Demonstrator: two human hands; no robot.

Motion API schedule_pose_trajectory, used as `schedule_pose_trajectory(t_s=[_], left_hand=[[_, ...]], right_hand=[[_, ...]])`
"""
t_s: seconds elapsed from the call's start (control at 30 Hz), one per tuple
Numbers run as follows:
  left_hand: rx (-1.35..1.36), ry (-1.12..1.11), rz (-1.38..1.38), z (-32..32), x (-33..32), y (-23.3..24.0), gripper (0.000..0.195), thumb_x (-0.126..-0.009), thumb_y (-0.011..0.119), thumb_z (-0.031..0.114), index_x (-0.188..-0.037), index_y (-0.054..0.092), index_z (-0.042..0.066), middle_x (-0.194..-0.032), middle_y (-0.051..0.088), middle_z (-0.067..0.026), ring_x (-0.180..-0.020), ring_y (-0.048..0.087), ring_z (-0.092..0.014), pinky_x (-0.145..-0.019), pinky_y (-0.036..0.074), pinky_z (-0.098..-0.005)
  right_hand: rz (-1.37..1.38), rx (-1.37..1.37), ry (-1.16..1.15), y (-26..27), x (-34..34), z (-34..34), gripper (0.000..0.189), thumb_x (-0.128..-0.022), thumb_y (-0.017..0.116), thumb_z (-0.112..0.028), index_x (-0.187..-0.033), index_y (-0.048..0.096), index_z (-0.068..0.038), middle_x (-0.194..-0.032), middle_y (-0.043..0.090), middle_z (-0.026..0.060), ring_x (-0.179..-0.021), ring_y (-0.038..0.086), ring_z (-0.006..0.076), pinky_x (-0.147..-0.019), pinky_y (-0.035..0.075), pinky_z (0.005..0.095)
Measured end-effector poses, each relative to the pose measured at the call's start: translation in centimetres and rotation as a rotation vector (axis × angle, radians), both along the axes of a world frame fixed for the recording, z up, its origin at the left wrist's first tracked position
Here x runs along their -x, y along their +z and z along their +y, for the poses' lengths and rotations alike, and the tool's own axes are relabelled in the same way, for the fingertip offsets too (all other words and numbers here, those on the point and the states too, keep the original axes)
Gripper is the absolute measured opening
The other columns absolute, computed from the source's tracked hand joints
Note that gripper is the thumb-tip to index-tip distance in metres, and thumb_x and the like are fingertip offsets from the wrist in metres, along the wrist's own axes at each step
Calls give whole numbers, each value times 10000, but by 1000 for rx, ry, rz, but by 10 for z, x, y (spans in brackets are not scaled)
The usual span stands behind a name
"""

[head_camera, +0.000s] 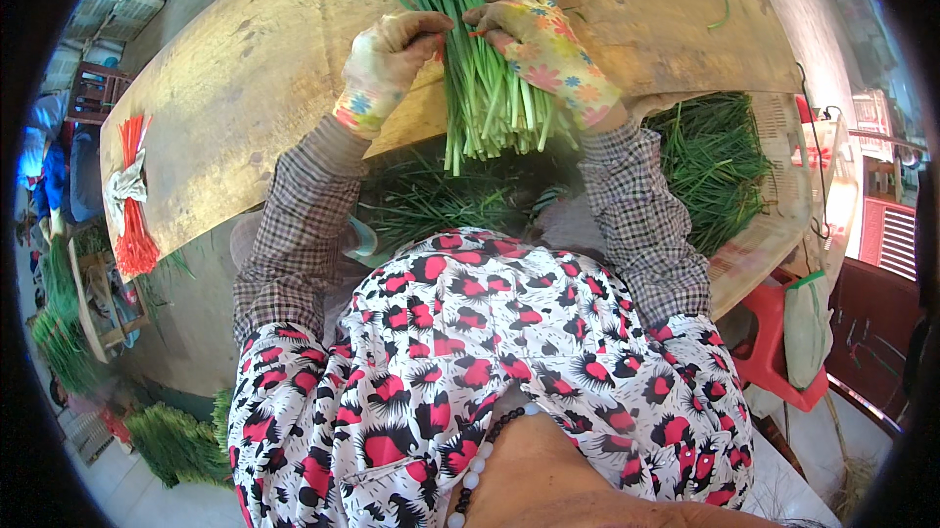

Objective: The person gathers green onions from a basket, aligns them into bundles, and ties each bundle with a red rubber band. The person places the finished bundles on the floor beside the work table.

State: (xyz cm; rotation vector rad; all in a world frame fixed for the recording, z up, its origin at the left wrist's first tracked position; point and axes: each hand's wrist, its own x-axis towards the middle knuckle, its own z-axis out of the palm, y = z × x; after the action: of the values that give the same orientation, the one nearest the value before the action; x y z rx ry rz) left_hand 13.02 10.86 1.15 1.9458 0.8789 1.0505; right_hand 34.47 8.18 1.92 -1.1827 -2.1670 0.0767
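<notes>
A thick bunch of garlic chives (507,98) lies on the wooden board (242,80), its pale cut stems towards me and its green leaves away. My left hand (393,62), in a soiled floral glove, pinches at the bunch's left edge, and a bit of red shows under its fingers. Over the right side of the stems lies my right hand (551,51), in a matching glove. A short end of a red tie (477,33) sticks out at its fingertips. How far the tie runs around the bunch is hidden.
Red ties (132,194) bound with white cloth lie at the board's left end. Loose chives fill a plastic crate (782,212) on the right; more loose chives (440,205) lie below the board's edge. A red stool (764,337) stands at right. Chive bunches (180,443) rest lower left.
</notes>
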Motion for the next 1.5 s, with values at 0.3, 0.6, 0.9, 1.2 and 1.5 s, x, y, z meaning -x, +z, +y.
schedule_pose_trajectory(t_s=[0.3,0.6,0.9,1.2,1.5], left_hand=[[427,-110,-214,9,-34,3,194,-898,582,95,-1057,617,-11,-839,626,-1,-656,514,-65,-586,425,-216],[475,-219,-507,9,-32,-18,200,-847,591,38,-1043,611,-1,-917,647,-19,-679,513,-54,-612,428,-204],[467,-227,-502,9,-31,-26,268,-816,612,42,-1080,590,-1,-944,619,-20,-750,525,-73,-699,441,-197],[436,-258,-546,9,-34,-30,258,-792,649,-10,-1036,575,23,-979,595,-19,-897,564,-104,-817,462,-226],[369,-208,-437,10,-41,-35,251,-809,682,71,-1030,587,-2,-921,628,-27,-864,580,-100,-795,477,-233]], right_hand=[[-12,-49,-80,-4,-2,6,173,-839,561,-205,-965,647,-122,-1054,635,50,-1151,511,215,-1054,226,524],[13,-95,-92,-9,1,4,148,-823,573,-204,-904,641,-100,-1101,611,57,-1115,526,237,-1015,273,515],[-193,-36,-166,6,5,-5,169,-813,559,-181,-948,625,-104,-1111,599,58,-1143,503,240,-1004,283,521],[-184,-26,-158,8,4,-5,156,-816,560,-161,-929,618,-70,-1164,591,91,-1154,507,272,-985,327,477],[-163,-170,-102,0,2,0,158,-811,564,-157,-907,632,-51,-1058,621,99,-1066,545,289,-904,374,463]])
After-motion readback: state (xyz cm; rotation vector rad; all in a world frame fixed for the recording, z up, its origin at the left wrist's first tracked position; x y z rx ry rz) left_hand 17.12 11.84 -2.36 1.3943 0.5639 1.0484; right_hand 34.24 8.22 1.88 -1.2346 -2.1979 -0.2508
